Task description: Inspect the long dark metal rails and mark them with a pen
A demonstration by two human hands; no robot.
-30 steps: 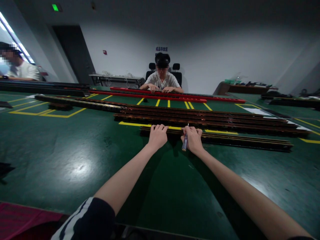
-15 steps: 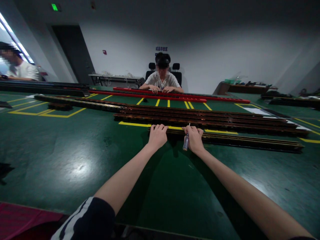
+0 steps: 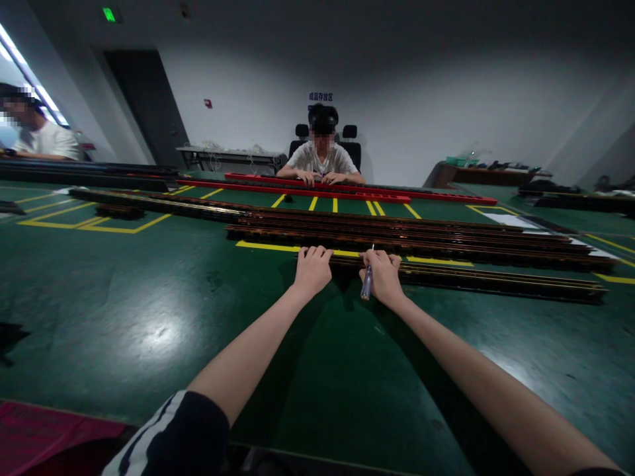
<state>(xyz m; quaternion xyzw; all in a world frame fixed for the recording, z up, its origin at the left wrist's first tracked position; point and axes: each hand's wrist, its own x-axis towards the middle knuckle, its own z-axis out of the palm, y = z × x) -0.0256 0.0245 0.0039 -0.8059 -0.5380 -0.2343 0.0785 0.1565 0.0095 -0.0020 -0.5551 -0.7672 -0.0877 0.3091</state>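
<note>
A: State of the fingers?

B: Left hand (image 3: 314, 270): fingers curled over the left end of the near dark rail (image 3: 496, 282); cannot tell how firmly they grip. Right hand (image 3: 384, 274): fingers closed round a screwdriver-like tool (image 3: 366, 284), clear handle angled toward the wearer, thin metal tip showing just above the knuckles.

A: Position of the rail?

B: Crosswise on the green table (image 3: 124, 284), extending well past the right hand. Yellow tape (image 3: 268, 246) and a stack of dark rails (image 3: 421, 235) lie just beyond it.

A: Containers?

B: One green tray (image 3: 454, 160) on a brown side table (image 3: 489, 177), far right. Something clear stands at it; contents too small to tell. Small items lie beside it.

A: Opposite side?

B: A seated co-worker (image 3: 322, 158), both hands at red rails (image 3: 377, 196); white cords (image 3: 255, 149) lie on a table behind, to the left
</note>
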